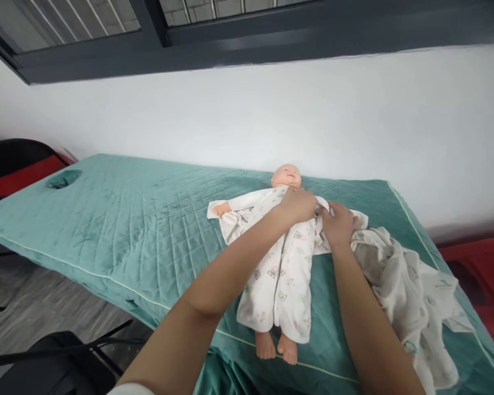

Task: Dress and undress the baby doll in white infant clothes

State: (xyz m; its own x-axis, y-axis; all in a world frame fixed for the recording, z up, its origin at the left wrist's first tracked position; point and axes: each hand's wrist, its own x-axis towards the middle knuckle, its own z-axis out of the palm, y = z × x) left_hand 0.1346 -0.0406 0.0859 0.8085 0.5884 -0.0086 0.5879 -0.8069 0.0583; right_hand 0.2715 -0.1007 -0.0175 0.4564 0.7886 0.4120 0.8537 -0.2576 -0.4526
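Observation:
A baby doll [287, 175] lies on its back with its head toward the wall. It wears a white printed baby outfit [263, 280], and its bare feet stick out of the trouser legs. My left hand [298, 206] reaches across the doll's chest, fingers closed on the outfit's fabric near the shoulder. Beside it, my right hand [338, 224] grips the white cloth at the sleeve on the right side. That arm of the doll is hidden by cloth and hands. The other sleeve lies stretched out to the left, with the doll's hand showing at its end.
A crumpled white printed cloth [399, 274] lies right of my right forearm. Beneath everything is a bed with a green quilted cover [119, 219] and a face hole at its far left. A wall and window frame stand behind; red chairs [486, 274] and a black bag [53, 367] flank the bed.

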